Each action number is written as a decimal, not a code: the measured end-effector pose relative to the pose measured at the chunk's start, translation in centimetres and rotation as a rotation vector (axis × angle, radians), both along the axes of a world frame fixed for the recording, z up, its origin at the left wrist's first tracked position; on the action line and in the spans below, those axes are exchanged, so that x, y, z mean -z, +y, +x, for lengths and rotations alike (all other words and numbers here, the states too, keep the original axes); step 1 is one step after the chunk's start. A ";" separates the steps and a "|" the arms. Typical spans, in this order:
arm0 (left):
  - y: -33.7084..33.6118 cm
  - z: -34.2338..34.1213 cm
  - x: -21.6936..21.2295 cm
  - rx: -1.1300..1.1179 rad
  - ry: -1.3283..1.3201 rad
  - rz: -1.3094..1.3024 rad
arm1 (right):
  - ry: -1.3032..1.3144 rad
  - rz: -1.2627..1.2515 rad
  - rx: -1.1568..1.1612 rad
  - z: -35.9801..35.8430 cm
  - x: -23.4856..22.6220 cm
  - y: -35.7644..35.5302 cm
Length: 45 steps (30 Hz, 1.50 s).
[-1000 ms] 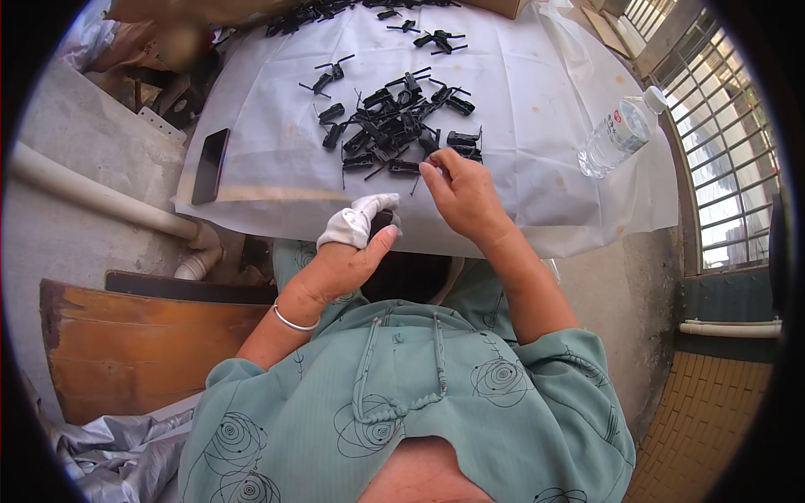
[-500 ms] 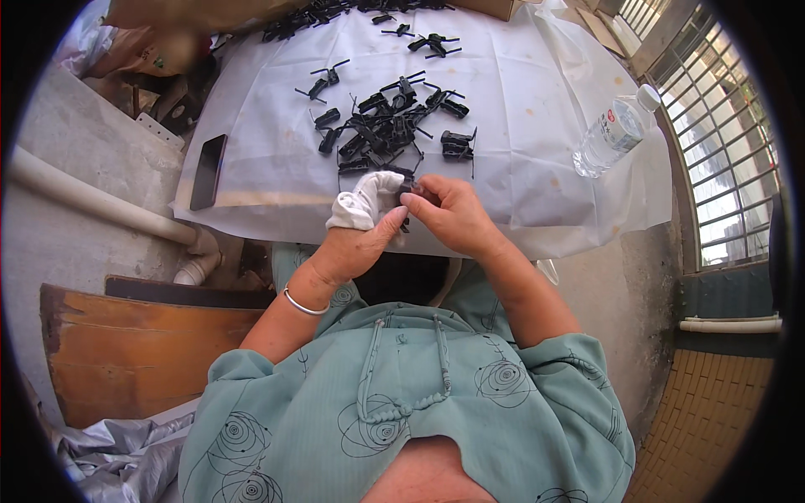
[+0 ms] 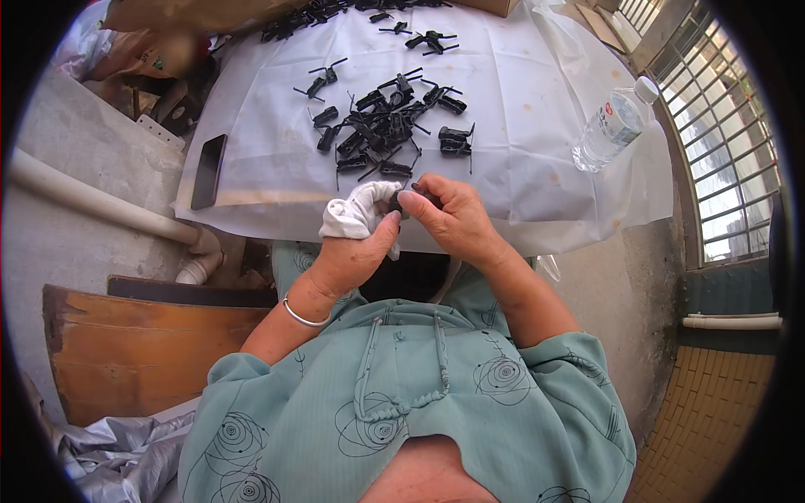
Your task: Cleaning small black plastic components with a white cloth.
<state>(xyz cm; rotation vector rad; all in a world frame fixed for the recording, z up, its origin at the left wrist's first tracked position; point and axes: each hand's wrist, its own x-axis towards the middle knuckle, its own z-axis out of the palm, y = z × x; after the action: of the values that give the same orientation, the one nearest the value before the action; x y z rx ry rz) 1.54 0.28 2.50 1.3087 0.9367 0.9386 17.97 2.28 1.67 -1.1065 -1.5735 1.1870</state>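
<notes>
At the table's near edge my two hands meet over a small black plastic part (image 3: 397,201), mostly hidden by the fingers. My left hand (image 3: 359,256) has a white cloth (image 3: 350,215) wrapped over its fingers, and its thumb presses in against the part. My right hand (image 3: 453,216) pinches the same part from the other side, thumb and bent fingers together. Just beyond them lies a heap of black plastic parts with thin rods (image 3: 387,126). A paired black part (image 3: 455,141) rests right of the heap.
A white plastic sheet (image 3: 520,168) covers the table. On it stand a clear water bottle (image 3: 616,126) at the right and a dark phone (image 3: 208,172) at the left. More black parts (image 3: 314,18) are piled at the far edge. A brown wooden panel (image 3: 142,352) leans at lower left.
Both hands have shifted slightly, and the white cloth has moved a little left and down. The black part remains between my fingers.
</notes>
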 end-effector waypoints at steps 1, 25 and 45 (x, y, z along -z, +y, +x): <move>0.1 0.0 0.3 -0.041 0.044 0.020 | -0.040 0.078 -0.034 0.2 0.1 -0.3; -0.7 0.1 1.5 -0.226 0.717 0.764 | 0.128 -0.167 -0.105 -2.6 3.7 -1.3; -0.3 -0.7 -0.9 0.108 0.076 -0.046 | -0.071 0.112 -0.122 0.2 0.5 -0.6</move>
<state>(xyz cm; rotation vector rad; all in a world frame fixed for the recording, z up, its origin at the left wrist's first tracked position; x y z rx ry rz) 0.83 -0.05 3.39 1.3498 0.9309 0.7848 18.12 1.71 1.13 -1.0017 -1.7611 1.1348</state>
